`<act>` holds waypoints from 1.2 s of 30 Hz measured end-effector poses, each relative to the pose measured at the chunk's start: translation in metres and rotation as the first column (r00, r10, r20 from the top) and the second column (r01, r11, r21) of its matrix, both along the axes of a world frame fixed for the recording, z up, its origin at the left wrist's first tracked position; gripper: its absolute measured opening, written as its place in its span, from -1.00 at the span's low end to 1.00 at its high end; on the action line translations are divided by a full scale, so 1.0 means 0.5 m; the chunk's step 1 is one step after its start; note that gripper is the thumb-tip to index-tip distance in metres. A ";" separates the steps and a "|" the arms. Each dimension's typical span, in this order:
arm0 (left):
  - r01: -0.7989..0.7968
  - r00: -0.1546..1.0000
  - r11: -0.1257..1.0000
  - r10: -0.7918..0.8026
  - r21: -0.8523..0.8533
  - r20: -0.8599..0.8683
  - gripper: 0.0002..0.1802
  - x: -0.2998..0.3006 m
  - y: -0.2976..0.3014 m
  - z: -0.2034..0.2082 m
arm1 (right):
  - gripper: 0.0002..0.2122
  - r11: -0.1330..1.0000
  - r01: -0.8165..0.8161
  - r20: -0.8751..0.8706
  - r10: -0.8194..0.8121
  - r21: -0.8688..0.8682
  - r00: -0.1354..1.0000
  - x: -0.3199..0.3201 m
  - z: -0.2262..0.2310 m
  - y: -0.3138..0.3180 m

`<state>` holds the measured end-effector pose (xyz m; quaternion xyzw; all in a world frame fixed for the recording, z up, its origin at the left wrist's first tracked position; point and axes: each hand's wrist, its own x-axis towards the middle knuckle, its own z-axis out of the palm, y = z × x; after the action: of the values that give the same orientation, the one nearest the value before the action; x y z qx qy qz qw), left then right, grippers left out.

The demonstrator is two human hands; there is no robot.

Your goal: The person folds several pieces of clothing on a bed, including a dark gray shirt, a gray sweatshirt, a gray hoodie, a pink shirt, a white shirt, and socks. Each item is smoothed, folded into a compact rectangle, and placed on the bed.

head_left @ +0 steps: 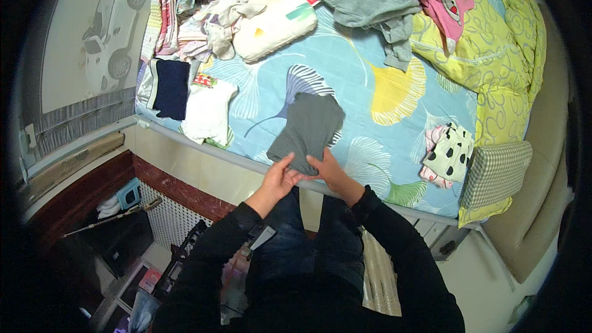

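A dark grey folded garment (310, 124) lies on the blue patterned bedsheet near the bed's front edge; its exact kind cannot be made out. My left hand (279, 180) pinches its near left corner, thumb on top and fingers underneath. On the near right side, my right hand (333, 174) grips the same cloth, thumb over it and fingers below. The fingertips of both hands almost meet under the near end. To the left of the garment are a white folded garment (208, 111) and a navy folded piece (172, 89).
A white diaper pack (275, 24) and crumpled baby clothes (216, 24) lie at the back left. Grey clothes (364, 0) and a pink cloth (448, 6) sit at the back. Right are a spotted garment (450, 153), checked pillow (496, 174) and yellow quilt (475, 43).
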<state>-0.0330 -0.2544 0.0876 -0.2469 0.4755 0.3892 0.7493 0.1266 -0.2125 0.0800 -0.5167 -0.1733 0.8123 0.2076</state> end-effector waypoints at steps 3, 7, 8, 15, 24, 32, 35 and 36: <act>0.087 0.978 0.995 -0.076 0.050 -0.195 -0.60 -0.033 0.005 -0.023 | -0.54 0.980 -0.061 -0.025 0.057 -0.189 0.998 -0.051 0.003 -0.035; 0.062 0.931 0.983 0.005 0.172 -0.365 -0.55 -0.112 0.077 0.006 | -0.60 0.998 0.057 -0.021 -0.058 -0.039 0.998 -0.144 0.033 -0.013; 0.044 0.926 0.967 0.054 0.249 -0.373 -0.56 -0.143 0.095 0.019 | -0.59 1.000 0.021 -0.044 -0.021 -0.015 0.999 -0.164 0.042 -0.004; 0.254 0.647 0.787 0.294 0.563 -0.703 -0.68 -0.518 0.126 0.033 | -0.54 0.973 -0.156 -0.014 0.161 0.171 0.987 -0.202 0.049 -0.008; 0.084 0.689 0.996 -0.040 0.025 -0.724 -0.69 -0.895 0.057 -0.200 | -0.72 0.941 -0.309 0.305 0.257 0.136 0.917 -0.115 -0.057 -0.058; 0.507 -0.595 0.859 0.289 -0.071 -0.750 -0.45 -0.692 0.217 -0.053 | -0.74 0.976 -0.180 0.438 0.109 0.124 0.892 -0.021 -0.084 -0.035; 0.854 -0.188 0.520 0.309 0.000 -0.932 -0.65 -0.518 0.324 -0.032 | -0.74 0.977 -0.161 0.474 0.078 0.138 0.877 0.006 -0.094 -0.024; 0.897 0.074 0.414 0.208 0.156 -0.975 -0.68 -0.452 0.372 -0.037 | -0.75 0.969 -0.165 0.468 0.061 0.184 0.882 0.013 -0.094 -0.023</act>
<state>-0.2591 -0.0685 0.0693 0.5758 0.6304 0.3666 0.3696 0.1330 -0.2238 0.0328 -0.6568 -0.3354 0.6541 0.1681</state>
